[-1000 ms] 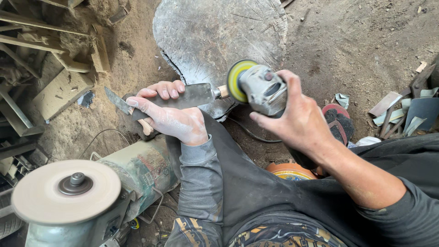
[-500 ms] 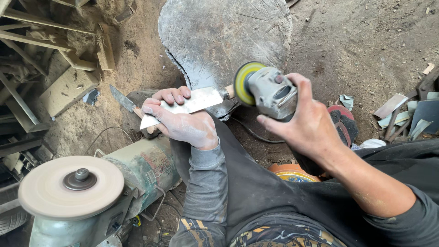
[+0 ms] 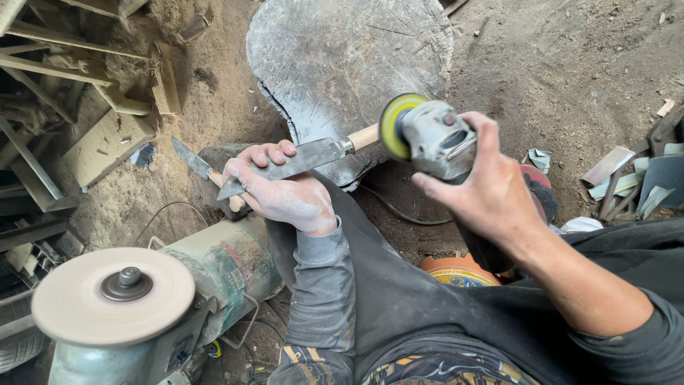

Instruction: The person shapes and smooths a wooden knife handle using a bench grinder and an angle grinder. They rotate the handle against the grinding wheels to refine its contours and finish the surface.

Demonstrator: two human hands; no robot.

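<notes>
My left hand (image 3: 285,192) grips a knife by its grey steel blade (image 3: 292,162), the tip pointing left and the pale wooden handle (image 3: 363,137) pointing right. My right hand (image 3: 491,189) holds a grey angle grinder (image 3: 438,139). Its yellow-green disc (image 3: 392,125) meets the knife's wooden handle at the end. Both are held in the air above a large worn wooden stump (image 3: 349,64). A second knife (image 3: 196,162) with a wooden handle lies just behind my left hand.
A bench polisher (image 3: 228,264) with a round pale buffing wheel (image 3: 110,296) stands at the lower left. Wooden scraps and planks (image 3: 114,135) lie at the left. Metal offcuts (image 3: 634,178) lie at the right on the dirt floor. An orange round object (image 3: 456,271) sits by my knee.
The knife in my left hand has turned flatter and shifted right, with the handle end now against the grinder disc. The grinder has moved slightly right and up with my right hand.
</notes>
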